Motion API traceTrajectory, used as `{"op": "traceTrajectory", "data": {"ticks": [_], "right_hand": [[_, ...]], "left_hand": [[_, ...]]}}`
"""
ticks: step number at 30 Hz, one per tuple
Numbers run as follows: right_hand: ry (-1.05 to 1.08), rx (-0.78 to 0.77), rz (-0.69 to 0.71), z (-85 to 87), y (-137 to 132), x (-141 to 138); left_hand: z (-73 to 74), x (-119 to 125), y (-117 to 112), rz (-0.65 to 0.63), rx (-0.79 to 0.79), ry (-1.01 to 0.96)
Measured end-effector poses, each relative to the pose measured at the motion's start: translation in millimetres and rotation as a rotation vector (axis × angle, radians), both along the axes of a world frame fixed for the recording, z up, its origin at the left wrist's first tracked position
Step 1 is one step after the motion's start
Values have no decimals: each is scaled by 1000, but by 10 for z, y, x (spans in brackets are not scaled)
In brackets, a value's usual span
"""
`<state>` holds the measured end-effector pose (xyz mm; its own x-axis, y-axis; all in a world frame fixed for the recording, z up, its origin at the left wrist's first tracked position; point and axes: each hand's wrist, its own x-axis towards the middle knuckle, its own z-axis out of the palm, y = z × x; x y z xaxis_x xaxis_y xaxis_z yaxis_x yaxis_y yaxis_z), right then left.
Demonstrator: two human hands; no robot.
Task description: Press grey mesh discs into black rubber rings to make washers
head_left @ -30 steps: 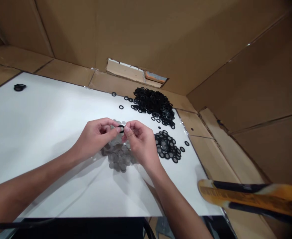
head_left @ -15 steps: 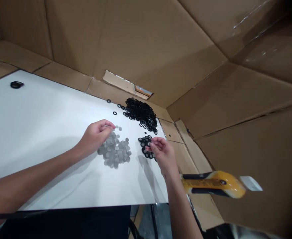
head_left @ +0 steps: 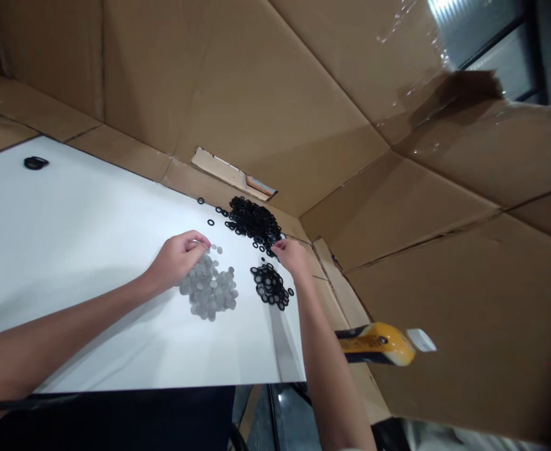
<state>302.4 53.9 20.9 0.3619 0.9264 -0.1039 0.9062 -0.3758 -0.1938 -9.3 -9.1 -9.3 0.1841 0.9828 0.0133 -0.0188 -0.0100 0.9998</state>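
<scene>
My left hand [head_left: 180, 255] rests at the far edge of a heap of small grey discs [head_left: 208, 288], its fingers curled and pinched over them. My right hand [head_left: 292, 255] reaches to the near edge of a large pile of black rubber rings [head_left: 254, 223], fingertips pressed together among the rings. Between the two hands lies a smaller cluster of black rings with grey centres [head_left: 270, 285]. What either hand's fingertips hold is too small to make out.
All of it lies on a white board [head_left: 82, 250] set inside a cardboard enclosure [head_left: 238, 81]. A yellow and black utility knife [head_left: 379, 343] lies on the cardboard at the right. A lone black ring item [head_left: 36, 163] sits at the far left. Loose rings [head_left: 210, 222] dot the board.
The hands, joined on one black ring a second ago, have parted. The right hand went to the small cluster, then on to the big ring pile. The left dropped to the grey discs.
</scene>
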Motion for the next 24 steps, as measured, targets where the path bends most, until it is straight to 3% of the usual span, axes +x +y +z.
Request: {"op": "traceTrajectory", "data": {"ticks": [6,9,12,16,20,24], "right_hand": [[-27,-63,122,-168,344,-276],[-11,-36,148,-106,330,-307],[63,21,197,43,230,-419],[295,83,388,165,-56,-840],[530,112,603,120,-343,-1273],[596,174,648,-20,-478,-1358]], "left_hand": [[-72,7,53,0,13,-31],[-65,2,63,8,27,-28],[-34,-9,57,30,42,-4],[4,-26,51,-9,77,27],[24,-50,57,-80,155,29],[45,-67,73,-26,180,-13]]}}
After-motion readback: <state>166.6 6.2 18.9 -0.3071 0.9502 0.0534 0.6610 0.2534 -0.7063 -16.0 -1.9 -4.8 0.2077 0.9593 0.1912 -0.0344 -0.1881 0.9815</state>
